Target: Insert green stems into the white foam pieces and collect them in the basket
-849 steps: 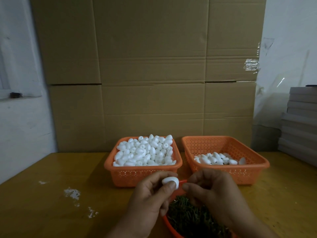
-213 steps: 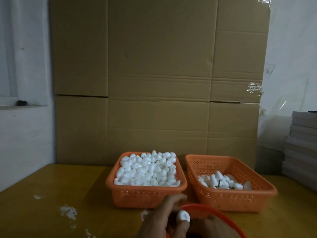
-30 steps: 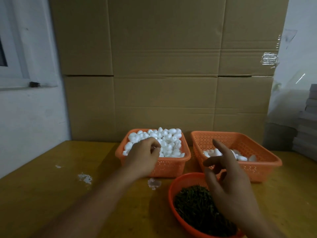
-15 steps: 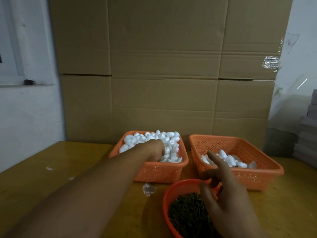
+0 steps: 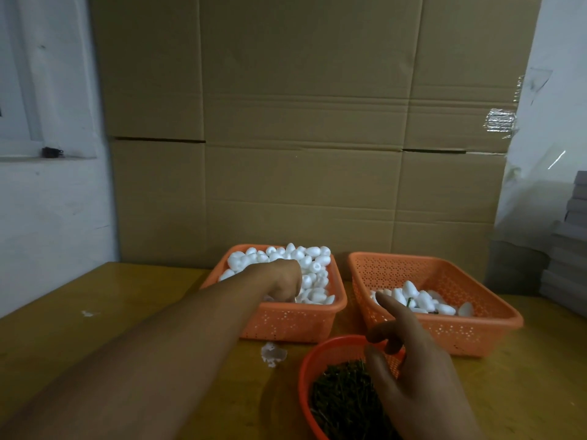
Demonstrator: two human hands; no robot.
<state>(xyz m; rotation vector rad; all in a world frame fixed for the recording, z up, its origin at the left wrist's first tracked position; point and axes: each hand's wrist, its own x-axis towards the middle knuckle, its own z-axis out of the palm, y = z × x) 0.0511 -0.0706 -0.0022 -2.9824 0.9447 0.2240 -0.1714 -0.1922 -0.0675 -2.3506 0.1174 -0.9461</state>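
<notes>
My left hand (image 5: 282,277) reaches into the left orange basket (image 5: 286,325), which is heaped with white foam pieces (image 5: 305,255). Its fingers point down into the pile and their tips are hidden. My right hand (image 5: 413,369) hovers over the red bowl (image 5: 305,369) of green stems (image 5: 343,395). Its fingers are loosely spread, the index finger is stretched out, and it holds nothing. The right orange basket (image 5: 444,331) holds a small heap of foam pieces (image 5: 419,300), some with a green stem showing.
A white foam scrap (image 5: 273,354) lies on the wooden table (image 5: 95,312) in front of the left basket. A tall cardboard wall (image 5: 301,154) stands right behind the baskets. Grey boards (image 5: 568,249) are stacked at the far right.
My left hand has pushed deeper into the foam pile over the last second. My right hand has sunk a little lower over the red bowl, still holding nothing.
</notes>
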